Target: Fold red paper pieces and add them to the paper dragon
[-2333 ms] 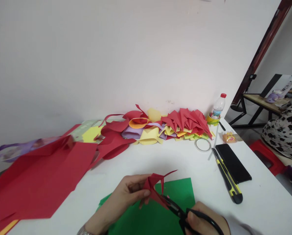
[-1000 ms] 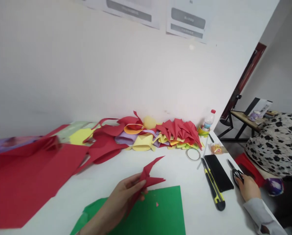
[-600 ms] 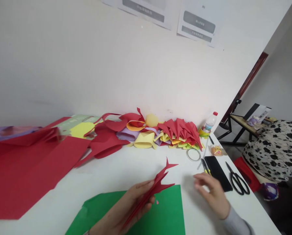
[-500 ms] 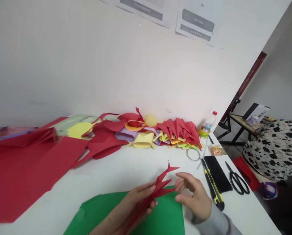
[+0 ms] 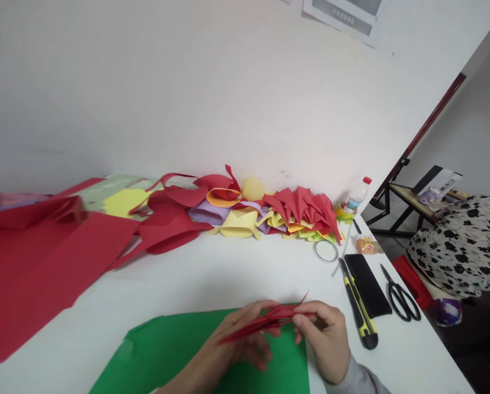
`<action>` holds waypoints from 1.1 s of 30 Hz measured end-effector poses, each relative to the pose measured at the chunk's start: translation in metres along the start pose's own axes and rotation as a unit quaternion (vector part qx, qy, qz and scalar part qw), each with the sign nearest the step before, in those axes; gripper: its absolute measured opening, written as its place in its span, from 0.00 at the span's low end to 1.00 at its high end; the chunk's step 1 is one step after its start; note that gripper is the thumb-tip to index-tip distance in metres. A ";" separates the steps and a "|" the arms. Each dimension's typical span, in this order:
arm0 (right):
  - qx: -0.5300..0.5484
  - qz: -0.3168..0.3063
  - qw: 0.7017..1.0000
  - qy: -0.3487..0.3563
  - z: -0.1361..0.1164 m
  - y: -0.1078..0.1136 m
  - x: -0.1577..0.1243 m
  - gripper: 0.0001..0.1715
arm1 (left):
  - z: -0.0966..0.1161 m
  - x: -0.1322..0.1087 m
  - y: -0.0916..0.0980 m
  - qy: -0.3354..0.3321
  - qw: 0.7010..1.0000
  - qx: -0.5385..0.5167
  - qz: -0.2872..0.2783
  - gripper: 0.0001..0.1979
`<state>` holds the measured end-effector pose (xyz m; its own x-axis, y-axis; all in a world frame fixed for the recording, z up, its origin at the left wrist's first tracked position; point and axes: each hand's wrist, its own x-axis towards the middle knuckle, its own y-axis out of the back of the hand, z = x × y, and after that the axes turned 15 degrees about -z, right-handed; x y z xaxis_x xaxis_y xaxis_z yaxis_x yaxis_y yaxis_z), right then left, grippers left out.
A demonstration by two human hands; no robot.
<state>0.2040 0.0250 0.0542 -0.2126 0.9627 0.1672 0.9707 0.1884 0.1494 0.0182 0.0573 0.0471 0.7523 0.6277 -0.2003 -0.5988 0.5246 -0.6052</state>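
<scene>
Works over a smooth white tabletop (image 5: 195, 273) and a green paper sheet (image 5: 174, 345). With the bare left hand (image 5: 224, 353) half curled and the bare right hand (image 5: 330, 340) pinched nearly closed, holds between both a slender, pointed red folded-paper piece (image 5: 265, 322), above the sheet.

The right hand (image 5: 329, 339) has put the black-handled metal scissors (image 5: 393, 285) down on the white tabletop (image 5: 228, 268) and now pinches the folded red paper (image 5: 265, 322), tipped flatter.
</scene>
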 end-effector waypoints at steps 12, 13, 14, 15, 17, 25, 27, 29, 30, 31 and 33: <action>0.220 -0.144 0.962 -0.073 -0.013 -0.001 -0.006 0.32 | 0.005 -0.012 -0.022 -0.076 0.966 0.240 -0.050 0.15; 0.223 -0.167 0.955 -0.104 -0.011 0.000 -0.005 0.34 | 0.004 -0.012 -0.021 -0.073 0.963 0.253 -0.058 0.15; 0.213 -0.178 0.951 -0.132 -0.008 0.001 -0.004 0.33 | 0.004 -0.012 -0.021 -0.071 0.959 0.267 -0.065 0.15; 0.188 -0.185 0.952 -0.153 -0.006 0.001 -0.004 0.31 | 0.003 -0.012 -0.021 -0.069 0.955 0.282 -0.065 0.16; 0.089 -0.191 0.964 -0.161 -0.004 0.001 -0.004 0.26 | -0.001 -0.013 -0.019 -0.065 0.947 0.313 -0.046 0.16; -0.134 -0.068 0.988 0.039 -0.024 0.000 -0.008 0.14 | -0.008 -0.017 -0.015 -0.060 0.938 0.338 0.050 0.14; -0.023 -0.041 0.999 0.002 -0.021 0.001 -0.006 0.15 | -0.007 -0.016 -0.014 -0.069 0.945 0.308 0.083 0.15; 0.121 -0.026 0.990 -0.061 -0.015 0.001 -0.003 0.17 | -0.006 -0.014 -0.013 -0.084 0.942 0.304 0.116 0.14; 0.179 -0.019 0.980 -0.080 -0.012 0.000 0.000 0.18 | -0.007 -0.014 -0.011 -0.094 0.937 0.312 0.127 0.13; 0.224 -0.011 0.971 -0.088 -0.010 0.000 0.002 0.19 | -0.007 -0.013 -0.009 -0.106 0.932 0.319 0.135 0.12; 0.281 -0.005 0.955 -0.093 -0.008 0.000 0.007 0.20 | -0.009 -0.012 -0.006 -0.127 0.926 0.326 0.145 0.12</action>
<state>0.2017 0.0303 0.0635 -0.2497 0.9682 -0.0157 0.8868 0.2222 -0.4053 0.0155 0.0416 0.0462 0.4946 0.8680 -0.0437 -0.8663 0.4965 0.0558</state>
